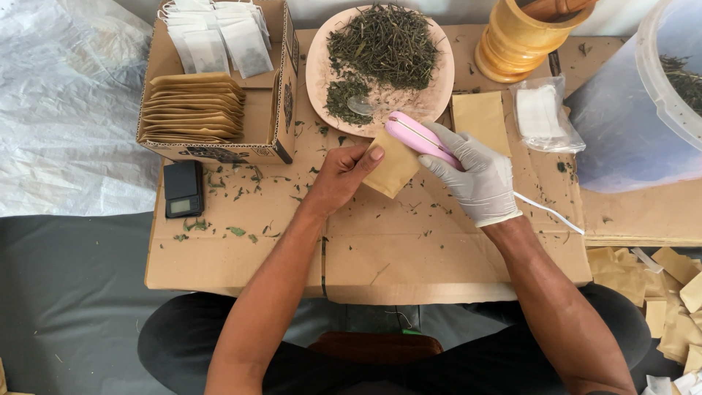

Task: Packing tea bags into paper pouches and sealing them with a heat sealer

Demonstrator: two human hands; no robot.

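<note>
The flattened cardboard sheet (pixel 241 241) serves as work surface and as landmark for all positions below.

At its far-left edge stands an open cardboard box (pixel 274 117) holding stacked brown pouches and white filter bags. At the far-centre edge sits a pink plate (pixel 318 73) of dried green leaves.

Right hand (pixel 479 179), gloved in white: fingers wrapped fully around a pink handheld sealer (pixel 409 132), whose white cord trails toward the sheet's right edge.

Left hand (pixel 340 175), bare: thumb and fingers pinched closed on the left edge of a small brown paper pouch (pixel 395 168), held just above the sheet's centre, near the plate, with its upper edge under the sealer.

Handling judgement: the pouch appears light, thin and easily creased. Hold it by a side edge, clear of the sealer's jaw.
</note>
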